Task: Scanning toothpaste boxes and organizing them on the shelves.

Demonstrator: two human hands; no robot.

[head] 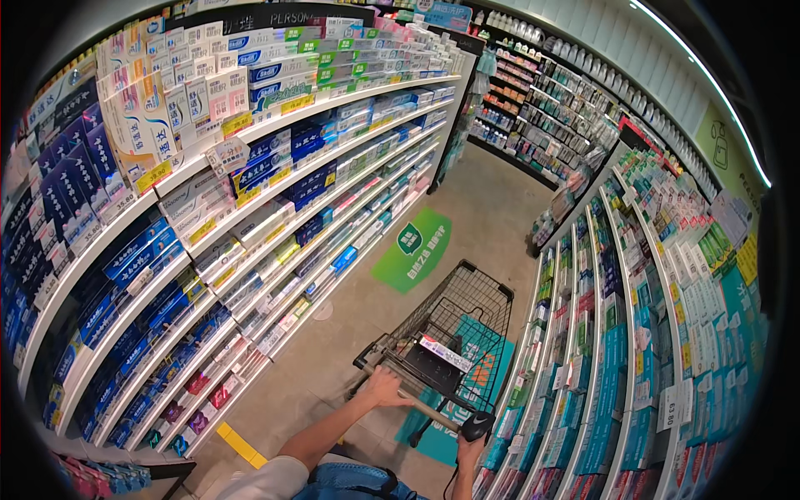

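A wire shopping cart [465,300] stands before me in a shop aisle. My left hand [384,387] is closed over the left part of its handlebar [428,409]. At the bar's right end, my right hand [470,450] grips beside or under a dark rounded object [477,426] with a light logo; its hold is partly hidden. A thin dark cord hangs near that hand. Inside the cart, a white and purple toothpaste-like carton [447,353] lies by a black box-like thing [431,370] at the handle end.
Long white shelves [350,103] of boxed toothpaste curve along the left. More shelves [600,312] with teal and green cartons run close by the cart's right side. A green floor sticker [415,250] lies ahead, and stocked racks [531,106] cross the aisle's far end.
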